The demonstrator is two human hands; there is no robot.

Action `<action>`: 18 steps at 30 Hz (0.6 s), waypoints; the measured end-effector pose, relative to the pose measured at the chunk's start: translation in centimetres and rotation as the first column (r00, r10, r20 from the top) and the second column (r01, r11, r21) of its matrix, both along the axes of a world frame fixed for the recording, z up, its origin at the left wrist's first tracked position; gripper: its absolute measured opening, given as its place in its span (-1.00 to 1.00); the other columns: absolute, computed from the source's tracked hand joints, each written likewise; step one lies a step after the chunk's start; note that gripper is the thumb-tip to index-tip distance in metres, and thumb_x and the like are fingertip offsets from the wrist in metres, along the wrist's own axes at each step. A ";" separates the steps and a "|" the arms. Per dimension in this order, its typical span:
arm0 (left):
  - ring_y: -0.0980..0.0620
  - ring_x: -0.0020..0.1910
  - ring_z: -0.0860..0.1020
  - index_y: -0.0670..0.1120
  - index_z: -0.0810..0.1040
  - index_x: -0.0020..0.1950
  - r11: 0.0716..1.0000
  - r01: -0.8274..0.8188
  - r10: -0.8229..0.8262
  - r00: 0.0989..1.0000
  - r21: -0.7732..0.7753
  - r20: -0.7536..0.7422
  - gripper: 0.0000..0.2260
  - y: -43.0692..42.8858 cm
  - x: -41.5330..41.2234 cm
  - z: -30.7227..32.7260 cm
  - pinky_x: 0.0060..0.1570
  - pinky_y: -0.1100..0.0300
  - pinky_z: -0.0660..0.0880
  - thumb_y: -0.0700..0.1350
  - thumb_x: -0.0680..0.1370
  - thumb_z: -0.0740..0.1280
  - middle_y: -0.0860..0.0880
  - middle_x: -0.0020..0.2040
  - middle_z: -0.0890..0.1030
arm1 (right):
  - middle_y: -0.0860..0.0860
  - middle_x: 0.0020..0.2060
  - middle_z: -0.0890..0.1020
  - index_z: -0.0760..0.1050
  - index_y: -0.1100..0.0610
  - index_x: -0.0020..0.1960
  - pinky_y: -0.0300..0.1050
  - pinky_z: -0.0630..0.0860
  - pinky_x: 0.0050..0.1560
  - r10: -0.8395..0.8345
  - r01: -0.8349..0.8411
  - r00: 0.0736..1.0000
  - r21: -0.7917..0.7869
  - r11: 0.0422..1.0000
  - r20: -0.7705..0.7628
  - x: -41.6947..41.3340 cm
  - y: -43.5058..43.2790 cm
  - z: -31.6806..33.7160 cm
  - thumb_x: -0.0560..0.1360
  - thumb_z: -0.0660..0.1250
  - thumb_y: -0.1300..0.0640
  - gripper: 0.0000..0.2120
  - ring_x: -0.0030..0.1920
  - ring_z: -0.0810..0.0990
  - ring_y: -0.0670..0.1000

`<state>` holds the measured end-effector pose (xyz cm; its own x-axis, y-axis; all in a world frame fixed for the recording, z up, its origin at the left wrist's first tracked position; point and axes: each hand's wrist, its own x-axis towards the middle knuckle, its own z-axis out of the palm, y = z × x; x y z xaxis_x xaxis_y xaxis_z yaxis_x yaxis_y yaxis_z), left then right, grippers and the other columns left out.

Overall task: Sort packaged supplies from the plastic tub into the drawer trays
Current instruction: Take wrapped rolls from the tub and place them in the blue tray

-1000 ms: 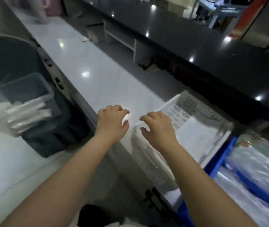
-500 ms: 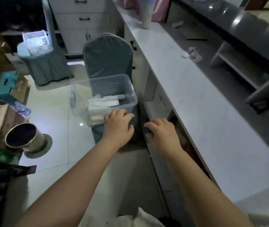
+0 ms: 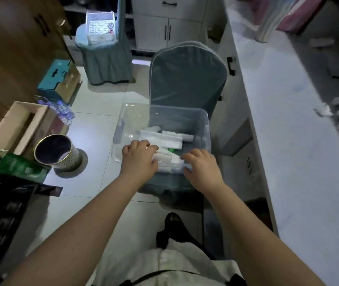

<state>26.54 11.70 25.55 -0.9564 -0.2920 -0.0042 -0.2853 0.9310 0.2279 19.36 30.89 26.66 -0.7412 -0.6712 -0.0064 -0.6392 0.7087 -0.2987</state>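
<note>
While over tub (image 3: 204,120); both hands

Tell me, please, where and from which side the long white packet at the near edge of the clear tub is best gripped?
Probably from above, mid-length. The long white packet lies flat along the clear tub's near wall, between the left hand and right hand, so its long edges are easiest to pinch.

Clear plastic tub (image 3: 203,124) (glossy floor tiles (image 3: 94,124))

I see pale floor tiles (image 3: 94,129) left of a long white counter (image 3: 288,141); white cabinets (image 3: 164,21) behind.
</note>
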 end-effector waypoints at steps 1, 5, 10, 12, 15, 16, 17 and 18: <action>-0.09 0.22 0.39 0.08 0.48 0.29 1.000 -0.022 0.022 0.999 0.010 0.027 -0.65 -0.5 -0.9 -0.6 0.20 -0.03 0.28 0.00 0.49 0.29 -0.02 0.25 0.50 | 0.00 0.19 0.54 0.49 0.02 0.24 0.06 0.36 0.18 0.023 -0.024 0.999 0.027 0.999 0.038 -1.7 -0.6 -0.9 0.48 0.35 0.10 -0.66 0.22 0.42 0.12; -0.07 0.22 0.38 0.09 0.47 0.30 0.997 -0.078 0.075 0.988 0.020 0.137 -0.64 -2.9 -4.2 -3.4 0.20 -0.01 0.26 -0.03 0.49 0.28 0.00 0.24 0.50 | -0.02 0.21 0.53 0.46 -0.01 0.27 0.03 0.33 0.19 0.075 -0.089 0.986 0.088 0.992 0.151 -7.4 -3.1 -4.5 0.47 0.34 0.10 -0.63 0.24 0.40 0.09; -0.09 0.18 0.40 0.07 0.50 0.27 0.993 -0.095 0.076 0.968 0.070 0.238 -0.65 -6.5 -7.7 -7.0 0.14 0.00 0.26 -0.05 0.48 0.29 -0.01 0.21 0.52 | 0.00 0.19 0.53 0.46 0.00 0.27 0.03 0.33 0.16 0.081 -0.121 0.960 0.136 0.983 0.266 -12.4 -6.5 -8.5 0.46 0.33 0.10 -0.62 0.23 0.39 0.10; -0.09 0.19 0.40 0.07 0.50 0.27 0.995 -0.063 0.039 0.962 0.080 0.272 -0.65 -8.1 -9.4 -8.8 0.14 0.00 0.26 -0.05 0.47 0.29 -0.02 0.21 0.52 | 0.00 0.19 0.53 0.46 0.00 0.27 0.02 0.34 0.13 0.078 -0.132 0.950 0.160 0.978 0.304 -13.9 -7.7 -10.1 0.46 0.33 0.10 -0.62 0.22 0.40 0.11; -0.09 0.25 0.37 0.06 0.47 0.31 0.992 0.006 -0.050 0.934 0.124 0.355 -0.62 -10.5 -12.0 -11.9 0.18 0.00 0.23 -0.04 0.48 0.30 -0.03 0.26 0.48 | 0.02 0.22 0.51 0.44 0.00 0.29 0.03 0.33 0.16 0.027 -0.111 0.933 0.215 0.970 0.358 -15.7 -9.4 -12.7 0.46 0.34 0.08 -0.60 0.24 0.38 0.12; -0.10 0.27 0.36 0.06 0.45 0.32 0.989 0.033 -0.089 0.918 0.147 0.387 -0.60 -11.1 -12.7 -13.0 0.19 0.00 0.23 -0.04 0.48 0.30 -0.04 0.28 0.46 | 0.02 0.23 0.50 0.44 0.00 0.29 0.03 0.32 0.18 -0.004 -0.092 0.925 0.235 0.968 0.379 -16.1 -9.9 -13.5 0.45 0.34 0.08 -0.59 0.25 0.38 0.12; -0.10 0.27 0.35 0.05 0.43 0.34 0.983 0.061 -0.128 0.901 0.172 0.415 -0.58 -11.6 -13.3 -14.0 0.20 -0.01 0.23 -0.05 0.47 0.30 -0.04 0.29 0.45 | 0.03 0.24 0.50 0.44 0.00 0.30 0.03 0.30 0.20 -0.034 -0.074 0.916 0.254 0.964 0.399 -16.4 -10.3 -14.2 0.45 0.34 0.09 -0.58 0.26 0.37 0.12; -0.10 0.28 0.35 0.05 0.42 0.35 0.977 0.081 -0.162 0.884 0.197 0.438 -0.57 -12.0 -13.8 -15.0 0.20 -0.01 0.22 -0.06 0.47 0.30 -0.05 0.29 0.44 | 0.03 0.24 0.50 0.44 0.01 0.30 0.03 0.30 0.21 -0.057 -0.063 0.906 0.268 0.961 0.420 -16.6 -10.7 -14.9 0.45 0.34 0.10 -0.58 0.26 0.37 0.13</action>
